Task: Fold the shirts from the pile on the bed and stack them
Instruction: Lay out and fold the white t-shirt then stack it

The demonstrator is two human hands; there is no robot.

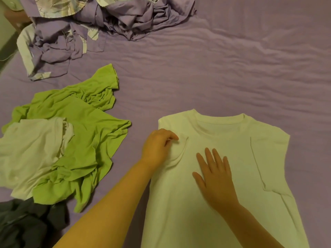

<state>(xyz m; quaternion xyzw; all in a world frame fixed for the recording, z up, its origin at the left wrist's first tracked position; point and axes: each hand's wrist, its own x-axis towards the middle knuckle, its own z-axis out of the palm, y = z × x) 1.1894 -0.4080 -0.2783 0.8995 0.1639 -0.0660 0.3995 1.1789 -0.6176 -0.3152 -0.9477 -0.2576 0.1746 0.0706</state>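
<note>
We lose the hem of the flat white cotton T-shirt below the bottom edge. The crumpled dark grey garment is cut off at the lower left corner, and the rumpled lilac bedding heap runs past the top edge.

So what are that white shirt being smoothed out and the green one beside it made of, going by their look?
The white shirt looks like soft matte cotton knit: a ribbed collar band, no shine, gentle creases under the flat right hand and the left hand. The green shirt seems a thinner, limper jersey, falling into many fine crumples. The exact fibre cannot be told from the picture.
</note>
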